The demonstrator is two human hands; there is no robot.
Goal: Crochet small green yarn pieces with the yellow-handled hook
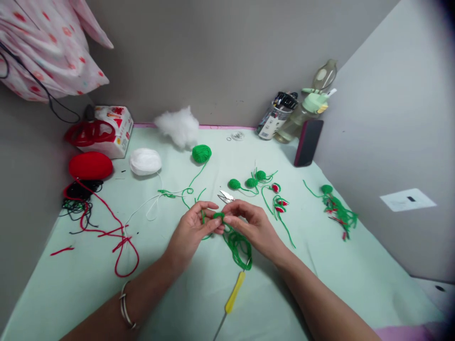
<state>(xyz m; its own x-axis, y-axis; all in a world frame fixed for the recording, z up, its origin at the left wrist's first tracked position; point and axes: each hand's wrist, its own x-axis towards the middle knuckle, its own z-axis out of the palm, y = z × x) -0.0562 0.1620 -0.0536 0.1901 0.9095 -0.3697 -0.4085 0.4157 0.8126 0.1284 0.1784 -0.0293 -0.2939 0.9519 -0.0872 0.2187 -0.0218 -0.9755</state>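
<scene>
Working from afar, I have my left hand [194, 228] pinching the small green crochet piece [219, 216] over the middle of the table [192, 303], and judge it unfinished: it's compact, soft-looking, partly hidden. The yellow-handled hook [234, 292] lies below, unheld; my right hand [249, 220] pinches the piece's other side. Rightward, three green balls [251, 183] look fully shaped.

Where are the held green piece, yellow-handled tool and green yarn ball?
Held green piece [219, 215], head view: visible middle.
Yellow-handled tool [235, 292], head view: handle's middle.
Green yarn ball [201, 154], head view: front.
</scene>
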